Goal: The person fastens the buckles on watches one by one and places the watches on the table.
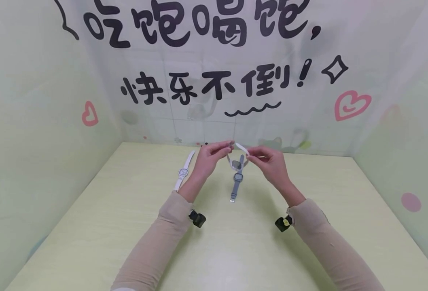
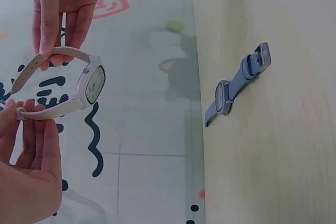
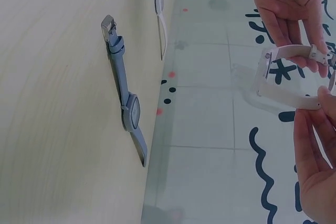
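A white wristwatch [image 2: 93, 83] hangs in the air between the two hands, its strap unfastened and bent into a loop with the dial at the bottom. The left hand [image 1: 212, 158] pinches the strap's buckle end. The strap's other end, with small holes, is pinched between thumb and fingers of the right hand [image 1: 271, 162]; its tip points toward the buckle, apart from it. Below and behind, a blue-grey wristwatch [image 1: 238, 177] lies stretched out on the table. A second white wristwatch [image 1: 183, 172] lies left of the left forearm, which partly covers its lower strap.
The pale wooden table [image 1: 221, 246] ends at a back wall [image 1: 206, 129] printed with dark characters, and side walls stand left and right. Small black cameras [image 1: 198, 219] sit on both wrists. In the right wrist view the blue-grey watch's metal buckle [image 3: 108, 23] faces the near side.
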Demonstrator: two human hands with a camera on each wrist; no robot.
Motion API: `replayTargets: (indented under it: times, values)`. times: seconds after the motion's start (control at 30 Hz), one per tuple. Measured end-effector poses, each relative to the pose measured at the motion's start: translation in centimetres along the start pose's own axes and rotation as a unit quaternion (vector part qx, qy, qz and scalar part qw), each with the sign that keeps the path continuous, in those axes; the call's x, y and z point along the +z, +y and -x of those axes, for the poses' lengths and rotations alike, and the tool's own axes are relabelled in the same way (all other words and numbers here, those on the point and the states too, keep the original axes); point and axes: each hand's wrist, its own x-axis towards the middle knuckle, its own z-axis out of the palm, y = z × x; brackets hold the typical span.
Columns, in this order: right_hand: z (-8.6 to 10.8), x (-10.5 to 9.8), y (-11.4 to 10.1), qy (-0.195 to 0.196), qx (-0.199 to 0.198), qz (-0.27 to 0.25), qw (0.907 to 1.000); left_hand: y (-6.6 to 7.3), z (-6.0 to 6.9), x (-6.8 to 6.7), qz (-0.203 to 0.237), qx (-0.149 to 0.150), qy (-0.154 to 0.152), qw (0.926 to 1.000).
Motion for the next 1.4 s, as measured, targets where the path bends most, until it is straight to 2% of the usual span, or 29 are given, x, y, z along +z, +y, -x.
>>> replayTargets:
  times: [0.2, 0.43, 0.67, 1.13, 1.4]
  values:
    - [0.1, 0.1, -0.4, -0.005, 0.007, 0.012, 0.9999, 0.0, 0.2, 0.1, -0.001, 0.0, -0.003, 1.0]
    - [0.8, 0.1, -3.4, -0.013, 0.003, 0.031, 0.9994, -0.2, 0.2, 0.2, -0.003, 0.002, -0.012, 0.9999]
    - [0.8, 0.3, -2.8, -0.018, 0.009, 0.036, 0.9991, -0.6, 0.3, 0.1, -0.017, 0.012, -0.019, 0.9996]
    - [0.9, 0.6, -3.6, -0.025, -0.005, 0.061, 0.9978, -0.8, 0.5, 0.0, -0.035, 0.015, -0.029, 0.9988]
    - [1.0, 0.7, -4.1, -0.026, 0.005, 0.079, 0.9965, -0.8, 0.6, 0.1, -0.057, 0.026, -0.03, 0.9976]
